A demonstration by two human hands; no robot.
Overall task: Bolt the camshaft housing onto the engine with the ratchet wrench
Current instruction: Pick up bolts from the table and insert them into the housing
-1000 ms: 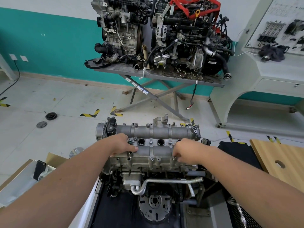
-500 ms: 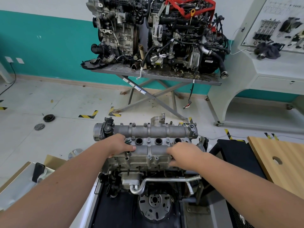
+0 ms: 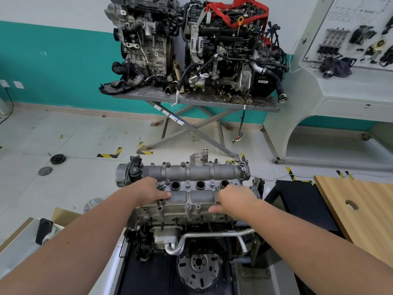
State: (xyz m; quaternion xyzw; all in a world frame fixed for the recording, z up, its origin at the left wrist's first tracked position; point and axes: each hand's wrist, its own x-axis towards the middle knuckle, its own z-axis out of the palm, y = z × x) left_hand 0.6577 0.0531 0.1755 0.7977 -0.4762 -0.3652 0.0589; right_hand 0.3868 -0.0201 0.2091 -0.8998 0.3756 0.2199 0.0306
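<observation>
Your left hand (image 3: 152,191) lies flat on the camshaft housing (image 3: 187,184), which sits atop the engine (image 3: 180,222); your right hand (image 3: 232,198) fingers a near-edge bolt (grip unclear). Risk: cross-threading or misseating; no ratchet visible.

Bright even light, sharp, edges bowed.

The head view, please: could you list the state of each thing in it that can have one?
Camshaft housing: seated on the engine, both hands on it.
Engine: upright on its stand.
Left hand: fingers resting flat on the housing, loose bolts beside them.
Right hand: fingers curled down at the housing's near edge; what they grip is hidden.
Spark plug holes: open, empty.
Ratchet wrench: not in view.
</observation>
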